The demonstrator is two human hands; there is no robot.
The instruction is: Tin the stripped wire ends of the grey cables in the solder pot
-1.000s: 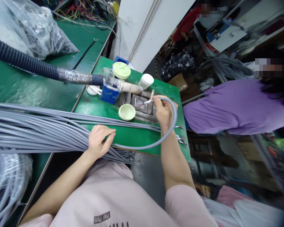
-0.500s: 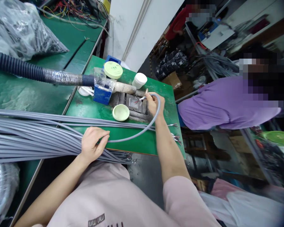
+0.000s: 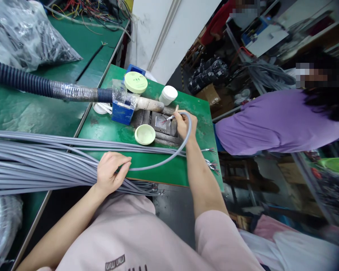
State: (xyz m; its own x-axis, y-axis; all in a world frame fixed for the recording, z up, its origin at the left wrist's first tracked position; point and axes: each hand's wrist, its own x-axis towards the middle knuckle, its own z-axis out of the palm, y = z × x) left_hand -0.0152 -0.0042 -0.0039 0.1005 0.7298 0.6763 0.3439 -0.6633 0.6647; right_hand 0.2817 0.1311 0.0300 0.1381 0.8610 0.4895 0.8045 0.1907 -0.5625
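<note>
My right hand (image 3: 187,126) pinches a grey cable (image 3: 169,157) near its stripped end. The thin wires (image 3: 166,120) at that end lie over a dark metal block with a shiny square pool (image 3: 161,122). From there the cable curves back to my left hand (image 3: 113,171), whose fingers are closed round it. Under and beside my left hand runs a thick bundle of grey cables (image 3: 45,162). A hose nozzle (image 3: 149,104) points at the block from the left, resting on a blue box (image 3: 122,113).
An open pale green tin (image 3: 145,134), a round green lid (image 3: 136,82) and a white jar (image 3: 168,95) stand round the block on the green table (image 3: 113,136). Plastic bags (image 3: 31,35) lie at upper left. A person in purple (image 3: 274,122) is at the right.
The view has shifted slightly, and the person in purple appears a little further right. My hands hold nearly the same pose on the cable.
</note>
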